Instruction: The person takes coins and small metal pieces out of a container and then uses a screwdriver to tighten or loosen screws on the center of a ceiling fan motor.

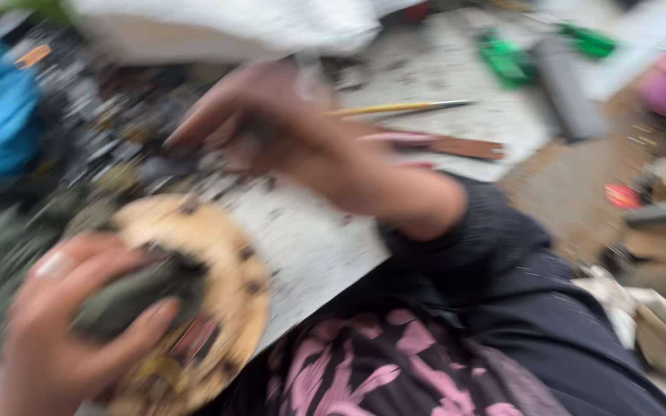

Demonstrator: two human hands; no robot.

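- Left hand (63, 323), low at the near edge, has its grip closed around a dark lump on a tan round disc (217, 285).
- Right hand (271, 127) reaches across over small dark parts (102, 131) on the bench (310, 239); blur hides its grip.

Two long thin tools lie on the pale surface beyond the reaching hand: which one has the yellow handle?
The farther one, the slim yellow-handled tool with a dark tip. The nearer tool, a flat reddish-brown one, lies just behind the right hand; blur hides finer detail.

Disc (221, 266): tan, round, dark holes around rim; tilted, low at left.
Core (129, 296): dark grey-green lump at disc's centre, blurred.
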